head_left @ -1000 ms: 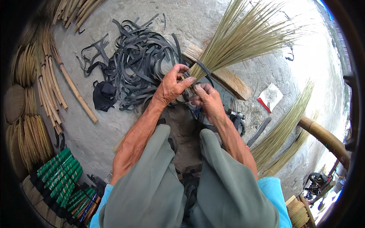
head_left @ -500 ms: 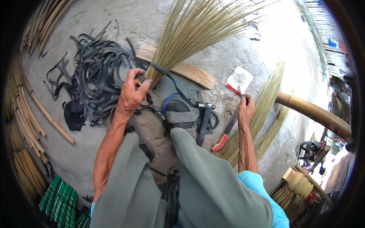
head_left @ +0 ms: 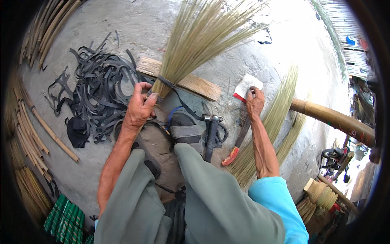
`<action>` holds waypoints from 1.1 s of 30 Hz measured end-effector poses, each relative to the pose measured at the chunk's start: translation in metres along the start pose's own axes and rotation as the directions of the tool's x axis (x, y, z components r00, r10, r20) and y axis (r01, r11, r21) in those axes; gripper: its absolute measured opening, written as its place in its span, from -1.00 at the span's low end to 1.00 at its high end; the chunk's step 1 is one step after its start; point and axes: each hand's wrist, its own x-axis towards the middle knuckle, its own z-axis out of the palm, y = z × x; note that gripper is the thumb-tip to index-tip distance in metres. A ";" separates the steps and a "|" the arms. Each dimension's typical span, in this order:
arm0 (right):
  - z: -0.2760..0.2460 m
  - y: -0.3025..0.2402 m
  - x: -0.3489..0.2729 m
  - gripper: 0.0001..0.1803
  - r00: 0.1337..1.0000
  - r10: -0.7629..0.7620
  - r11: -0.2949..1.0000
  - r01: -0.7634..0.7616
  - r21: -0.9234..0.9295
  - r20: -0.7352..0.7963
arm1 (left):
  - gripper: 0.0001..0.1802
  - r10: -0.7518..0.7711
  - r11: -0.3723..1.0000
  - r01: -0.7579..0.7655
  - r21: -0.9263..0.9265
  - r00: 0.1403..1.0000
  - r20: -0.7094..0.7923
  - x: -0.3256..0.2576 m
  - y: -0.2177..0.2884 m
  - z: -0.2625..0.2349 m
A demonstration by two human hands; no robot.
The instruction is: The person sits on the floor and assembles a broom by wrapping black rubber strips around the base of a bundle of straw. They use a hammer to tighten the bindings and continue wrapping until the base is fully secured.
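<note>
My left hand [head_left: 142, 106] is closed round the butt end of a bundle of thin, straw-coloured broom sticks [head_left: 195, 49], which fan out away from me. A black rubber strip [head_left: 166, 82] circles the bundle just above that hand, its tail hanging toward a hammer [head_left: 211, 136] with a dark wrapped handle. Farther right, my right hand [head_left: 255, 101] has its fingers curled down at the edge of a flat white piece [head_left: 244, 84] with a red edge; the fingertips are partly hidden. Below it lies a knife [head_left: 232, 155] with a red handle.
A tangle of black rubber strips [head_left: 101, 77] lies left of the bundle. Behind my left hand is a wooden plank [head_left: 203, 87]. Loose sticks [head_left: 280, 110] and a bamboo pole [head_left: 333, 120] lie at right, bamboo lengths [head_left: 50, 126] at left, green-wrapped bundles [head_left: 65, 217] lower left.
My right hand has moved a little away from me, from the red edge onto the white piece. My left hand keeps its hold on the bundle. The whole view has shifted slightly.
</note>
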 end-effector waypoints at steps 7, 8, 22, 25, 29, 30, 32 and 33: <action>0.015 0.002 -0.004 -0.87 0.983 -0.175 0.958 0.158 -0.239 -0.052 | -0.43 -0.038 0.999 0.038 0.026 0.999 0.007 -0.001 0.006 -0.002; 0.016 0.003 -0.003 -0.87 0.976 -0.212 0.932 0.189 -0.310 -0.042 | -0.43 -0.035 0.999 0.035 0.011 0.999 0.010 -0.001 0.006 -0.002; -0.042 -0.233 -0.082 -0.90 0.949 -0.202 0.897 0.080 0.434 0.243 | -0.27 -0.049 0.997 0.053 -0.052 0.997 0.061 0.004 0.002 -0.013; -0.027 -0.286 -0.103 -0.90 0.919 -0.305 0.834 0.132 0.535 0.250 | -0.24 -0.059 0.994 0.065 -0.092 0.996 0.066 0.003 0.004 -0.013; -0.013 -0.314 -0.110 -0.89 0.878 -0.372 0.785 0.124 0.607 0.302 | -0.22 -0.079 0.992 0.084 -0.090 0.995 0.062 0.003 0.005 -0.015; -0.011 -0.316 -0.110 -0.87 0.872 -0.377 0.785 0.122 0.608 0.312 | -0.22 -0.079 0.993 0.085 -0.087 0.995 0.062 0.003 0.005 -0.015; -0.008 -0.320 -0.110 -0.83 0.860 -0.377 0.794 0.109 0.598 0.344 | -0.21 -0.071 0.992 0.077 -0.101 0.995 0.067 0.004 0.005 -0.016; -0.006 -0.321 -0.109 -0.83 0.860 -0.379 0.774 0.093 0.626 0.341 | -0.22 -0.067 0.991 0.074 -0.109 0.995 0.068 0.004 0.005 -0.016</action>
